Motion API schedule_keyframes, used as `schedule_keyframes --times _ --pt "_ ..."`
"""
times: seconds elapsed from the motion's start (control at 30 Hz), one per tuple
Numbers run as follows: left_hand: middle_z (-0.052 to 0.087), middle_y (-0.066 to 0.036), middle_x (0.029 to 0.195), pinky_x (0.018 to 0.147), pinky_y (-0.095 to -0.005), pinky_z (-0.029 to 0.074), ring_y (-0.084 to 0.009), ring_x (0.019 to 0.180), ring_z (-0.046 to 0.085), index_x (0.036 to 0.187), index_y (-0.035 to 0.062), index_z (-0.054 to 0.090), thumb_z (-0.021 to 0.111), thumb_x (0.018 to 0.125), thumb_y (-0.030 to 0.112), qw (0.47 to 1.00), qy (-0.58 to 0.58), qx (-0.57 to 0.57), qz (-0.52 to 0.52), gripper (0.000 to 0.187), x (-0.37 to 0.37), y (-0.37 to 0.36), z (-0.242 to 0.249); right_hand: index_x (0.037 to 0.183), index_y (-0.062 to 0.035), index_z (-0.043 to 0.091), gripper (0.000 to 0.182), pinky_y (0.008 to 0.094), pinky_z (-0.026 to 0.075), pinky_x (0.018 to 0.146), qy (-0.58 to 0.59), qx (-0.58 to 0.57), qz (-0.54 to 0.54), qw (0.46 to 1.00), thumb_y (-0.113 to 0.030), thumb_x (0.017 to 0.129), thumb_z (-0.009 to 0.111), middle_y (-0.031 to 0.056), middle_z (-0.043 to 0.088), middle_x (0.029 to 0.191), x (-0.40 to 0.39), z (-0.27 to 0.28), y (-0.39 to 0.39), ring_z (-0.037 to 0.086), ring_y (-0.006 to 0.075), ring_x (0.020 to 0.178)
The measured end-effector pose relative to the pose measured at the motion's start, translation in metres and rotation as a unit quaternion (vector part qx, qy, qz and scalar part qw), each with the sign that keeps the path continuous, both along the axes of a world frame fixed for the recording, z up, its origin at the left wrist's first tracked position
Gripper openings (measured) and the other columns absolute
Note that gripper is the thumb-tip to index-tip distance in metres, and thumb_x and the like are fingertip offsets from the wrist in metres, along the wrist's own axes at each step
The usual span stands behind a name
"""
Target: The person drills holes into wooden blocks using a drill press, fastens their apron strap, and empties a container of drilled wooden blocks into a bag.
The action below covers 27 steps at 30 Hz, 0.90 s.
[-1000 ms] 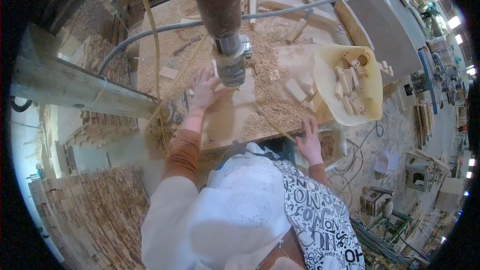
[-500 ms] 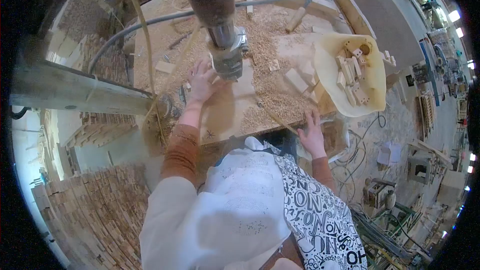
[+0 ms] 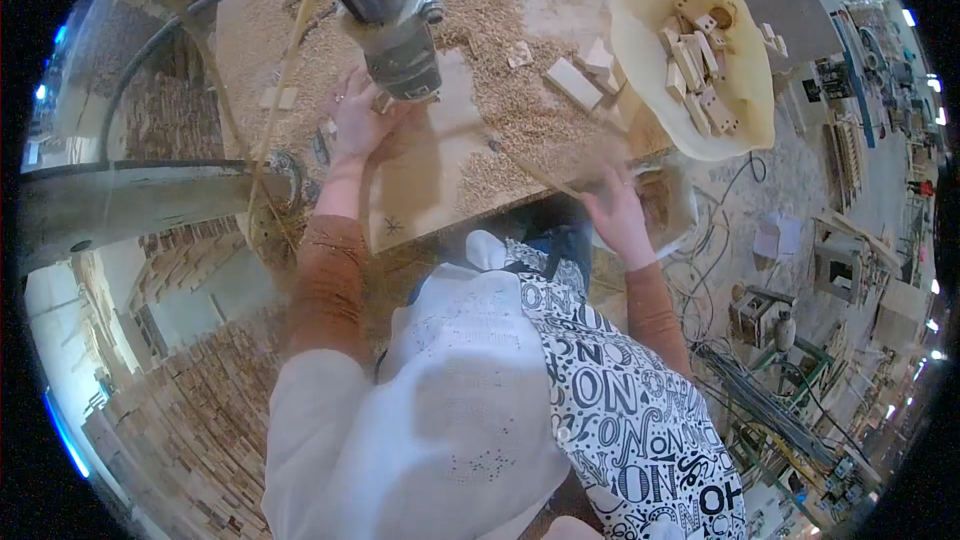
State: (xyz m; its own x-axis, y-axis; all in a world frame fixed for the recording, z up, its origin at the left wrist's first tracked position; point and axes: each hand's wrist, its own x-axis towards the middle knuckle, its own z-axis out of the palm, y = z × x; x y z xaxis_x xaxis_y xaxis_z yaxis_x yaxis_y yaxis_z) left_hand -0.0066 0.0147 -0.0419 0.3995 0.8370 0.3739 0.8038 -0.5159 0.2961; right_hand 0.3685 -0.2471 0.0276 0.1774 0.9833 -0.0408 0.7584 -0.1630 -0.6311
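My left hand point(image 3: 362, 120) is on the wooden bench top point(image 3: 415, 155), right beside the grey tool head point(image 3: 402, 62). Its fingers are bent close to the tool's lower end, around something small that I cannot make out. At the front edge of the bench, my right hand point(image 3: 622, 218) has its thumb and fingers at the near end of a thin stick point(image 3: 535, 172). The stick slants inward over the bench, with a dark tip at its far end. Motion smears the right fingers. Wood chips point(image 3: 500, 90) lie thickly around the tool.
A yellowish tray point(image 3: 640, 40) full of drilled wooden blocks point(image 3: 700, 60) is at the right, with loose blocks point(image 3: 574, 84) beside it. A metal beam point(image 3: 130, 202) juts in from the left. Stacked wood point(image 3: 190, 420) stands lower left; cables point(image 3: 705, 285) trail across the floor.
The bench and tool now appear higher and further left in view. My left hand stays beside the tool. My right hand stays at the stick's near end, its fingers now blurred.
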Motion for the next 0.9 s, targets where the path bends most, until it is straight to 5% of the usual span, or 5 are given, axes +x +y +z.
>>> schedule_keyframes --times 0.13,0.27,0.47,0.63,0.9 --pt "0.058 -0.007 0.138 0.112 -0.0530 0.023 -0.0309 0.137 0.044 0.118 0.0243 0.073 0.080 0.076 0.050 0.999 -0.041 0.006 -0.022 0.050 0.002 -0.003 0.008 0.113 -0.0032 0.070 0.024 0.0366 0.048 0.099 0.301 -0.086 0.111 0.943 -0.010 0.089 0.069 0.0146 0.068 0.114 -0.040 0.061 -0.001 0.064 0.0291 0.111" --pt "0.058 -0.008 0.140 0.110 -0.0555 0.026 -0.0322 0.138 0.044 0.117 0.0219 0.073 0.077 0.077 0.055 1.000 0.014 -0.012 -0.005 0.052 0.001 -0.002 0.009 0.109 -0.0069 0.072 0.022 0.0399 0.051 0.092 0.238 -0.090 0.228 0.940 -0.016 0.089 0.070 0.0133 0.070 0.110 -0.062 0.083 -0.007 0.065 0.0302 0.107" --pt "0.059 -0.011 0.135 0.108 -0.0549 0.029 -0.0341 0.133 0.047 0.111 0.0182 0.074 0.080 0.074 0.051 0.998 0.049 -0.028 0.016 0.050 0.001 -0.002 0.001 0.125 -0.0111 0.066 0.036 0.0443 0.036 0.109 0.213 -0.082 0.406 0.885 -0.019 0.091 0.058 0.0059 0.061 0.136 -0.053 0.119 -0.024 0.053 0.0293 0.130" --pt "0.062 -0.011 0.127 0.107 -0.0497 0.033 -0.0348 0.126 0.050 0.104 0.0144 0.075 0.085 0.069 0.043 1.000 0.011 -0.026 -0.007 0.046 0.005 -0.005 0.011 0.127 -0.0116 0.066 0.037 0.0440 0.034 0.111 0.232 -0.098 0.413 0.875 -0.024 0.093 0.060 0.0028 0.061 0.141 -0.045 0.137 -0.037 0.052 0.0211 0.134" --pt "0.063 -0.011 0.122 0.104 -0.0454 0.037 -0.0323 0.122 0.053 0.103 0.0135 0.076 0.086 0.068 0.038 0.998 -0.026 -0.066 0.001 0.043 0.004 -0.004 0.009 0.125 -0.0117 0.067 0.035 0.0431 0.040 0.107 0.240 -0.103 0.360 0.896 -0.013 0.090 0.063 0.0057 0.065 0.128 -0.042 0.137 -0.034 0.059 0.0248 0.121"
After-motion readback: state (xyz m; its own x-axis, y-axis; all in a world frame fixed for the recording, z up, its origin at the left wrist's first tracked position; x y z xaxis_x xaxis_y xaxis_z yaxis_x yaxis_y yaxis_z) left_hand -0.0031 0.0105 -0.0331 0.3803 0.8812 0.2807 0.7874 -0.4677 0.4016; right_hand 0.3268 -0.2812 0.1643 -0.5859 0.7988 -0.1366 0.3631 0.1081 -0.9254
